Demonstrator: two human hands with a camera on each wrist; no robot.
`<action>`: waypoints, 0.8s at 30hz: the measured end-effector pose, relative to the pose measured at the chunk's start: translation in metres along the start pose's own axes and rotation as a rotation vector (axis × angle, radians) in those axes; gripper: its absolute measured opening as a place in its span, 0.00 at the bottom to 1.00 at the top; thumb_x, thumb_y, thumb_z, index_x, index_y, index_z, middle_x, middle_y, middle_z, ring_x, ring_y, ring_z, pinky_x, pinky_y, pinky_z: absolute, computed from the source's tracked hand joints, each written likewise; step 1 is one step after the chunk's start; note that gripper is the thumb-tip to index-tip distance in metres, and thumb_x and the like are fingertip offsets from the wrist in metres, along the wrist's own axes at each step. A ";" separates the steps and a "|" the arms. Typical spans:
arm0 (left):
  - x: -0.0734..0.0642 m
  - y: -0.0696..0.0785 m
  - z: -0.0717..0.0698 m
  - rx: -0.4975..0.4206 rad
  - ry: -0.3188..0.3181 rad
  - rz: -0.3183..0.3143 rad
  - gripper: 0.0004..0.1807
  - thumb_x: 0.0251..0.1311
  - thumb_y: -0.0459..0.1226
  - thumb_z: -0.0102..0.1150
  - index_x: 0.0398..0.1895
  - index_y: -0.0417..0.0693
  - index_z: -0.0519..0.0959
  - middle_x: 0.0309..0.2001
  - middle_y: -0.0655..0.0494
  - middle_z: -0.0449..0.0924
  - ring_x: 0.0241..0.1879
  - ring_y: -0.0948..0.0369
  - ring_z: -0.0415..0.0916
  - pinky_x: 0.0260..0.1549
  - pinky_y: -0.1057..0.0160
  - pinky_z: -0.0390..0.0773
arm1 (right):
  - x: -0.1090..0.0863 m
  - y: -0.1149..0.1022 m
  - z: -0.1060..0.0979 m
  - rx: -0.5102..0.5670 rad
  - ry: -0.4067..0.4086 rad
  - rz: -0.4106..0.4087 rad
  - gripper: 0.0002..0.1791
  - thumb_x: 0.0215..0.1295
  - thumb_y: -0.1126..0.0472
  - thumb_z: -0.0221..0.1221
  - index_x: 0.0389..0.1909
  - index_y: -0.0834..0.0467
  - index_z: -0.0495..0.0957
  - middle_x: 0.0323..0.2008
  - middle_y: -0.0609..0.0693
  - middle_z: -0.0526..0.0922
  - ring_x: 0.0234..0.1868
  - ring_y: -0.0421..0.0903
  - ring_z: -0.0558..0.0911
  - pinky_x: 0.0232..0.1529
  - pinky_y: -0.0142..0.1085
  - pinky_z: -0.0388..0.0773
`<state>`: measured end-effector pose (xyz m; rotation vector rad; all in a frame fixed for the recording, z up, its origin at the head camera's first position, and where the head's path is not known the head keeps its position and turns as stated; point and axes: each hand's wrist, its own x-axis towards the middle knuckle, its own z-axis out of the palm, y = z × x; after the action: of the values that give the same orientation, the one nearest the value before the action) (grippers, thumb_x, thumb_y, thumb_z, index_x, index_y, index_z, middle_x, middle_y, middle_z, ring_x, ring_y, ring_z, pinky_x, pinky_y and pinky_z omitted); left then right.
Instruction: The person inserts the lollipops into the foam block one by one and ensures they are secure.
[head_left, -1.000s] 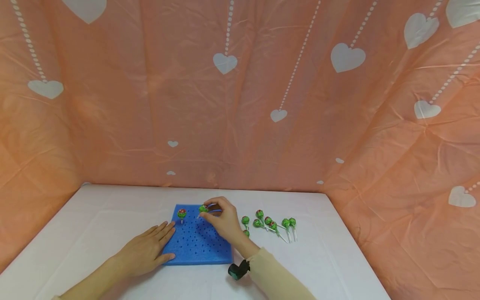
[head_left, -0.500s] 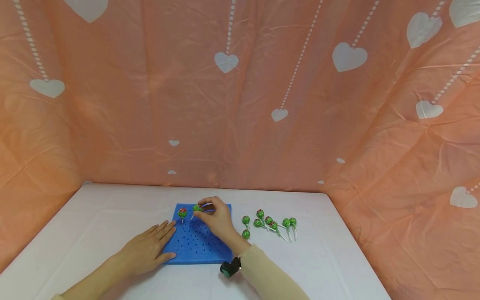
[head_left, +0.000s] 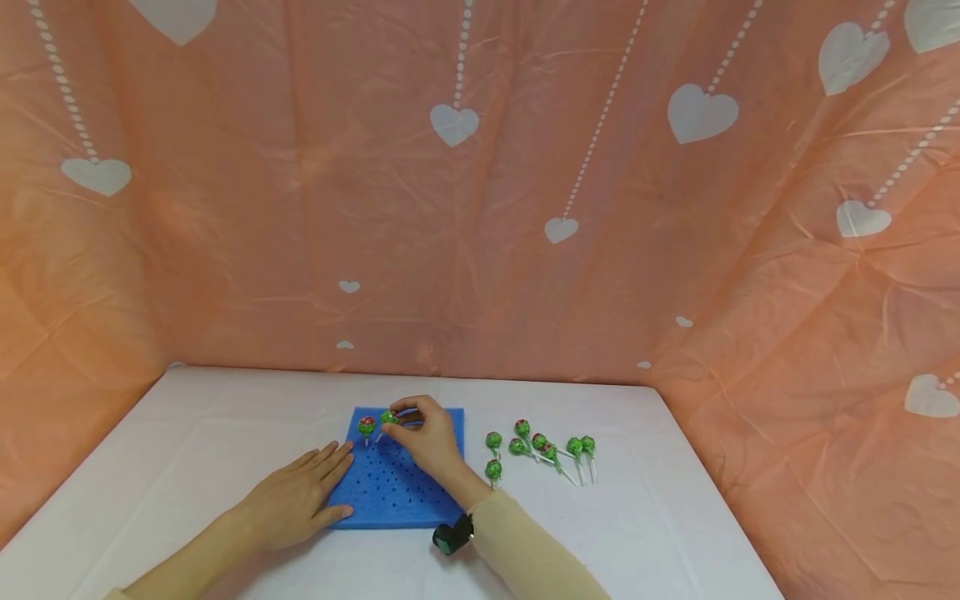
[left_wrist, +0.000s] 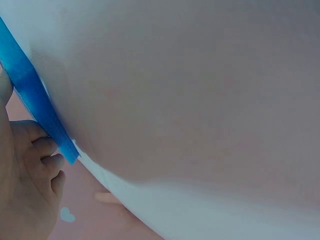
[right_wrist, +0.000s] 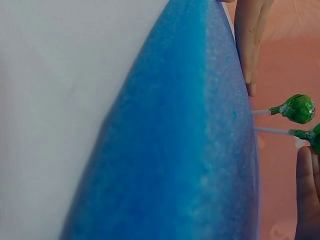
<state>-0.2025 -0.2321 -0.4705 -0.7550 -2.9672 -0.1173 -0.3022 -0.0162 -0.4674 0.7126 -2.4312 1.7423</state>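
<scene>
Right hand (head_left: 431, 437) pinches a green-wrapped lollipop (head_left: 387, 418).

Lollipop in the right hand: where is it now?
In the head view, the held lollipop is at the far end of the blue foam block, left of centre, just right of the standing lollipop.

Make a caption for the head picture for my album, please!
Right hand pinches a lollipop over blue foam; left hand touches its edge.
</scene>
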 end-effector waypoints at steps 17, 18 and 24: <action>-0.001 -0.001 0.002 0.017 0.013 0.011 0.42 0.71 0.62 0.48 0.69 0.33 0.71 0.74 0.38 0.66 0.73 0.40 0.65 0.70 0.41 0.69 | 0.000 0.003 0.001 -0.055 -0.042 -0.017 0.14 0.64 0.60 0.68 0.50 0.57 0.82 0.49 0.53 0.84 0.48 0.43 0.86 0.46 0.24 0.84; -0.001 -0.001 0.002 0.018 0.013 0.012 0.42 0.71 0.62 0.48 0.69 0.33 0.71 0.74 0.38 0.66 0.73 0.40 0.65 0.70 0.41 0.69 | 0.000 0.003 0.001 -0.057 -0.044 -0.015 0.14 0.64 0.60 0.68 0.50 0.57 0.82 0.49 0.53 0.84 0.48 0.42 0.86 0.46 0.24 0.84; -0.001 -0.001 0.002 0.024 0.018 0.015 0.42 0.71 0.61 0.48 0.69 0.33 0.71 0.74 0.38 0.66 0.73 0.41 0.65 0.70 0.42 0.69 | 0.000 0.001 0.002 -0.079 -0.059 0.004 0.14 0.65 0.60 0.68 0.50 0.56 0.83 0.49 0.52 0.84 0.47 0.40 0.86 0.46 0.24 0.83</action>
<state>-0.2026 -0.2331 -0.4726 -0.7690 -2.9399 -0.0867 -0.3026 -0.0182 -0.4694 0.7614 -2.5261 1.6387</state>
